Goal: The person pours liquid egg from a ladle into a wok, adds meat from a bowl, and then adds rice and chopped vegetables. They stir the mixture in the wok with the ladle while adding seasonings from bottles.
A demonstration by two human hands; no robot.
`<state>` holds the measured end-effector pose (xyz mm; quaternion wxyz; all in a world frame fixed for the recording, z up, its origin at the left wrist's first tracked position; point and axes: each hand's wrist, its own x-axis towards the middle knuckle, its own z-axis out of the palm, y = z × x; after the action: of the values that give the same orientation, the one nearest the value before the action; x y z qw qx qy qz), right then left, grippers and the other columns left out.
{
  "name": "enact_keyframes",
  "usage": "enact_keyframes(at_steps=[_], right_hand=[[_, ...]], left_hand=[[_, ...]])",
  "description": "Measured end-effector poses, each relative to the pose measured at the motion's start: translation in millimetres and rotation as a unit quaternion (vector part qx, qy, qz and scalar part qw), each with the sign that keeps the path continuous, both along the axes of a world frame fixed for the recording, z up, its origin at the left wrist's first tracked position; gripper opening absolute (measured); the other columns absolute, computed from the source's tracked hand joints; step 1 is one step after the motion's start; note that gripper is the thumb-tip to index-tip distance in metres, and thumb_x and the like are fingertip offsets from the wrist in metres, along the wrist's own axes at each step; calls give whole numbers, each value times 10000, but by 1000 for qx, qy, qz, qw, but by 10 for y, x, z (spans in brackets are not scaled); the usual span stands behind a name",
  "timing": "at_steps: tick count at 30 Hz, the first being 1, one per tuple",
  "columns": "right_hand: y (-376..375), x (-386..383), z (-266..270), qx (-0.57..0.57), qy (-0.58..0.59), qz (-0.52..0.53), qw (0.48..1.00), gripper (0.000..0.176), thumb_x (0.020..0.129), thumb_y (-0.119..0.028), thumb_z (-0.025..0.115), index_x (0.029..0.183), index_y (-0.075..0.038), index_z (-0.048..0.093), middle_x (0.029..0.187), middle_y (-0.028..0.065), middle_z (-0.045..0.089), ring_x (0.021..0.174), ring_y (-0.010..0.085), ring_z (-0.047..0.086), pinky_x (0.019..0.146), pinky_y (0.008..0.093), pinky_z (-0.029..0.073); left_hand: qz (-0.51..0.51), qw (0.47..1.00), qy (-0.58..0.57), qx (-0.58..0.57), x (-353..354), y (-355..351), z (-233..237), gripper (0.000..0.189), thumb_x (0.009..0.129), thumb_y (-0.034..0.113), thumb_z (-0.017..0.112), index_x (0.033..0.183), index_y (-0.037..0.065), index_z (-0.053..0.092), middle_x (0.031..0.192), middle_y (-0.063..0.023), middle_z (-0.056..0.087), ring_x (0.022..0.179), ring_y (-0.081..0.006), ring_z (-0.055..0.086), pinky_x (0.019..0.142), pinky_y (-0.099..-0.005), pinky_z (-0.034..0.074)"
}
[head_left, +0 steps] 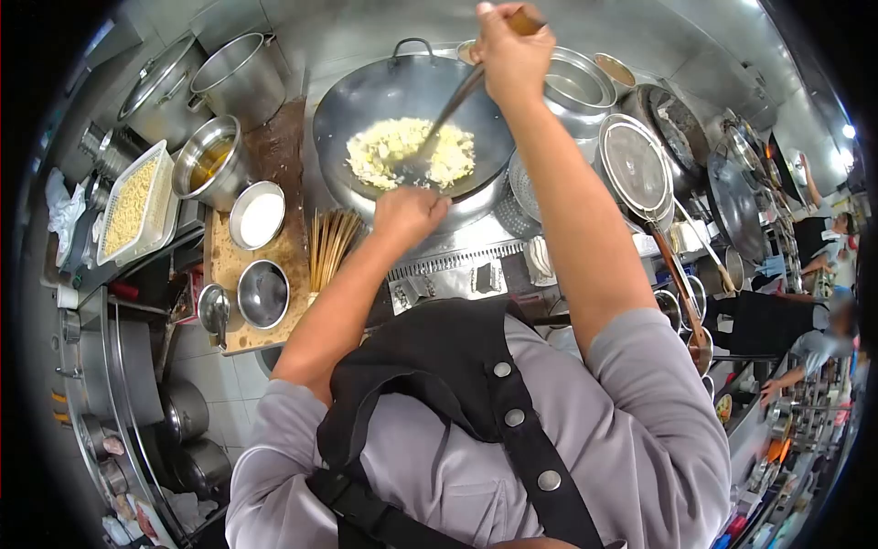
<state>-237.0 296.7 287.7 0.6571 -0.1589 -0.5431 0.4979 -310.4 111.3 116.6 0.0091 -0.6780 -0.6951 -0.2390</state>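
Observation:
A large dark wok (357,96) holds a yellow and white chopped food (453,156), spread over its bottom. Above the wok's right side, my right hand (514,53) is closed around the wooden handle of a metal ladle or spatula (455,101), whose shaft slants down to the left into the food. My left hand (409,218) is closed at the wok's near rim; what its fingers grip is hidden beneath them.
Left of the wok are bamboo sticks (331,247), a white-filled bowl (257,216), an empty metal bowl (263,295), a pot of oil (208,157) and a noodle basket (133,206). Strainers (636,166) lie to the right. Two people stand at far right.

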Motion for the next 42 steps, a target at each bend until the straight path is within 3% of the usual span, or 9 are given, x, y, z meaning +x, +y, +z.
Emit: enact_keyframes(at_steps=[8,15,20,22,28,33,35,38,42], right_hand=[[-340,569,718,51,65,232,969,134,896,-107,725,873,-97,593,603,-9,526,476,119,500,450,260,406],[171,103,465,5,-112,68,991,118,883,-108,725,934,-45,639,618,19,573,489,118,513,449,258,379],[-469,382,901,90,91,151,980,112,907,-120,696,898,-37,621,613,-3,534,453,112,472,432,269,402],[-522,175,555,71,-82,-2,994,156,862,-46,735,826,-42,583,588,43,557,457,116,522,401,283,405],[67,156,666,20,-13,42,999,102,910,-111,689,899,-57,603,606,-15,497,440,99,444,422,262,395],[-440,171,744,55,48,113,991,100,888,-115,702,881,-71,613,641,16,555,460,115,486,432,272,397],[-25,-359,72,179,17,-92,979,104,870,-109,717,878,-75,618,651,20,565,461,120,494,430,273,401],[156,-265,196,129,-90,-119,980,112,868,-109,725,878,-80,617,619,4,529,446,125,474,417,276,399],[-118,172,1088,37,-11,63,997,107,875,-107,713,852,-84,611,604,1,529,445,110,478,409,268,396]], left_hand=[[-56,997,50,4,62,-369,297,405,894,425,608,656,100,656,662,-110,657,626,-362,644,589,-496,514],[-29,998,27,-39,236,-450,-171,413,888,417,608,651,83,664,653,-142,662,639,-346,666,616,-484,542],[-55,995,40,70,56,-384,302,435,859,423,662,586,90,599,611,-134,594,606,-355,611,542,-481,469],[-45,996,7,73,-45,-49,313,447,877,418,640,607,63,603,644,-148,615,640,-377,622,563,-501,473],[-75,997,3,-29,220,-676,-317,416,875,415,625,612,94,648,663,-137,663,629,-351,661,599,-496,529],[-60,997,41,33,-38,-273,316,395,890,399,609,652,87,651,706,-140,659,663,-356,648,588,-482,513],[-54,998,26,34,-106,-85,109,390,901,389,593,674,77,644,705,-145,657,664,-371,644,593,-487,512],[-6,1000,19,18,116,-280,-130,412,885,414,604,633,90,643,660,-142,653,620,-369,645,601,-497,522],[-82,997,17,-4,204,-724,52,391,869,425,621,637,113,663,668,-128,659,627,-351,651,600,-497,522]])
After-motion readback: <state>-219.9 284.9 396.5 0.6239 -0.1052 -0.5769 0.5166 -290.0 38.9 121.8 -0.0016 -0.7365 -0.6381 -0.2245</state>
